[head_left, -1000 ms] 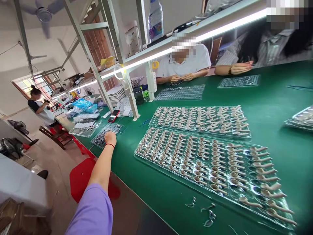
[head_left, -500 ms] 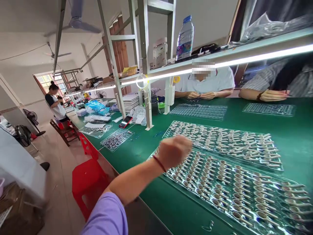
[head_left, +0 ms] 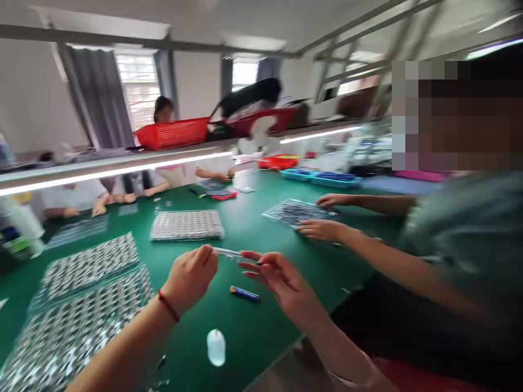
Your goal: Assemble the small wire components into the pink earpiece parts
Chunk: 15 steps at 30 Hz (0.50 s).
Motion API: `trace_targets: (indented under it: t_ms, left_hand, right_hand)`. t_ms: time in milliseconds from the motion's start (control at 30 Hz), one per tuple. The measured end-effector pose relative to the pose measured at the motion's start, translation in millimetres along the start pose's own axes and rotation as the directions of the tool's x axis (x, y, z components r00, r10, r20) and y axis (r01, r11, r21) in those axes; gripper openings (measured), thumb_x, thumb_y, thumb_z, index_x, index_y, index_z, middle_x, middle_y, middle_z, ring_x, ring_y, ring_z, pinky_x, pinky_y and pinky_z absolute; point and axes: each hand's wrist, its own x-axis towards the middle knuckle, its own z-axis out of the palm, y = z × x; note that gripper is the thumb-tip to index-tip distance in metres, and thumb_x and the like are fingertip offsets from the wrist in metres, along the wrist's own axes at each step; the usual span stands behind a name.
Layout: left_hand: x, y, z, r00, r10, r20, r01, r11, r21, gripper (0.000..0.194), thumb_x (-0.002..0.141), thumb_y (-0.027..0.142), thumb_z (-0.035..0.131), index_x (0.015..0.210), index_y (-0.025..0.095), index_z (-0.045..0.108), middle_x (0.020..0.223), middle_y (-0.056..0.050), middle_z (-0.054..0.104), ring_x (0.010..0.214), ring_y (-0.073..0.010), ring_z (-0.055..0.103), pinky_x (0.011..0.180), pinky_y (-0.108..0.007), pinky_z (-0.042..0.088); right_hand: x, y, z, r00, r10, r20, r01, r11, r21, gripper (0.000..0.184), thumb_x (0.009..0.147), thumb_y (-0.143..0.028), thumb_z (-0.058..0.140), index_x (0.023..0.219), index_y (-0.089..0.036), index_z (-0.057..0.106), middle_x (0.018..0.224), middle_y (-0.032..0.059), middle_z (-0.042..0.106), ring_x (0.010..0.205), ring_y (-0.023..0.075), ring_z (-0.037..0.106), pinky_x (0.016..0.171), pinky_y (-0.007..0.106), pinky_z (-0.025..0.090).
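My left hand (head_left: 191, 276), with a red cord round the wrist, is closed on one end of a thin clear stick-like tool (head_left: 227, 252) held above the green table (head_left: 253, 228). My right hand (head_left: 278, 279) meets it from the right, and its fingertips pinch the tool's other end. The picture is smeared, so the exact grip is unclear. Below the hands, a small blue pen-like item (head_left: 244, 294) lies on the table. A small white bottle (head_left: 216, 347) lies near the table's front edge.
Clear trays of small parts (head_left: 87, 264) lie to my left, with another tray (head_left: 187, 224) ahead. A person on my right rests both hands (head_left: 322, 229) on a tray (head_left: 292, 210). Other people sit across the table under a lit shelf with red baskets (head_left: 174, 132).
My view has swung from the left end of the table to the right. My left hand came back from the far tray and now holds the thin tool; my right hand has appeared.
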Motion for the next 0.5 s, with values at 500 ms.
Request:
trace_targets:
  t_ms: [500]
  left_hand:
    - [10,7,11.7,1.0,0.008,-0.03,-0.01,0.997,-0.071,0.021,0.097,0.026,0.049,0.11,0.019,0.063,0.106,-0.007,0.07,0.077,-0.0154,0.072,0.064,-0.024,0.058]
  right_hand:
    - [2,74,-89,0.881,-0.032,-0.473,0.029,0.999,-0.014,0.032,0.095,-0.037,0.058,0.119,-0.016,0.059,0.119,0.0085,0.063,0.102,0.0218,0.064,0.087,0.044,0.054]
